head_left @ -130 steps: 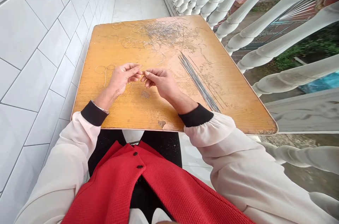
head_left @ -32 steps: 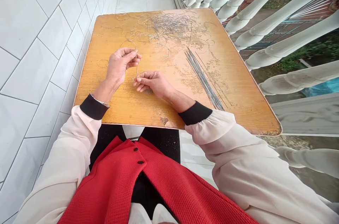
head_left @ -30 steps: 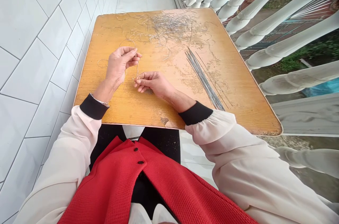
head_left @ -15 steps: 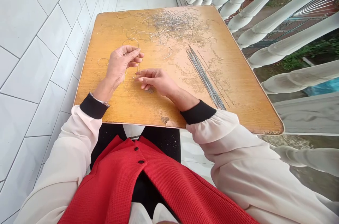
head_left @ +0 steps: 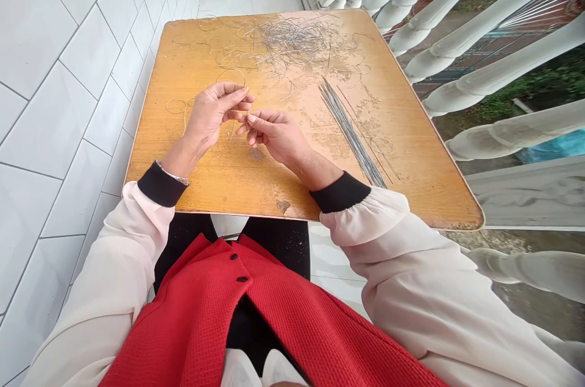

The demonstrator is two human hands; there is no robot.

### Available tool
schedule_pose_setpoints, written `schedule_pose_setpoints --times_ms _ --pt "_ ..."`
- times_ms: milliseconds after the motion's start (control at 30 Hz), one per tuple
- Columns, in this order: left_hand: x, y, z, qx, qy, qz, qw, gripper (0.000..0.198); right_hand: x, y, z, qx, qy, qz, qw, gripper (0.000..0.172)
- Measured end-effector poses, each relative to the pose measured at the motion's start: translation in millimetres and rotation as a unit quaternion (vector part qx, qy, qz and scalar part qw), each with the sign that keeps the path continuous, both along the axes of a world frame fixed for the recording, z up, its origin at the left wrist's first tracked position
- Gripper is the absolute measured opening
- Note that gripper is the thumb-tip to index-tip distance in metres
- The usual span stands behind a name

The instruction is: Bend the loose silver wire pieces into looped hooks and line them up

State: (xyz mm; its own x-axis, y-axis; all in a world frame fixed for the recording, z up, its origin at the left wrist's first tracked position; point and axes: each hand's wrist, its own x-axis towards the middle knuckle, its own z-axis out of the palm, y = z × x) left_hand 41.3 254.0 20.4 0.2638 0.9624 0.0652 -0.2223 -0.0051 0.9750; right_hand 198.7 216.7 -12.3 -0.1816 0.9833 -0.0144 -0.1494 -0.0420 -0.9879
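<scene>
My left hand [head_left: 212, 110] pinches a thin wire [head_left: 232, 70] between thumb and fingers. The wire bends into a loop that rises above the hand, and a thin end hangs below the fingers. Close by on the right, my right hand [head_left: 274, 131] is closed in a pinch on the same wire, its fingertips almost against those of my left hand. Both hands are held just over the wooden table [head_left: 219, 192]. The wire between the fingertips is mostly hidden.
A tangled pile of bent wires [head_left: 297, 36] lies at the table's far side. A bundle of straight wires [head_left: 350, 134] rests right of my hands. One wire loop [head_left: 176, 106] lies at left. A tiled wall [head_left: 68, 94] stands left, a white balustrade [head_left: 452, 58] right.
My right hand has moved up to my left hand and now pinches the wire. My left hand has shifted slightly right, its loop moving with it.
</scene>
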Motion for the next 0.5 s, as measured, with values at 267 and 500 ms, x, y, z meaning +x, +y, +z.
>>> schedule_pose_setpoints --times_ms 267,500 --pt "0.8 -1.9 4.5 0.004 0.027 0.027 0.999 0.016 -1.8 -1.3 -1.4 -0.017 0.038 -0.006 0.999 0.033" --pt "2.6 -1.6 4.0 0.0 0.027 0.04 0.999 0.017 -4.5 -2.2 -3.6 -0.027 0.06 -0.023 0.998 0.036"
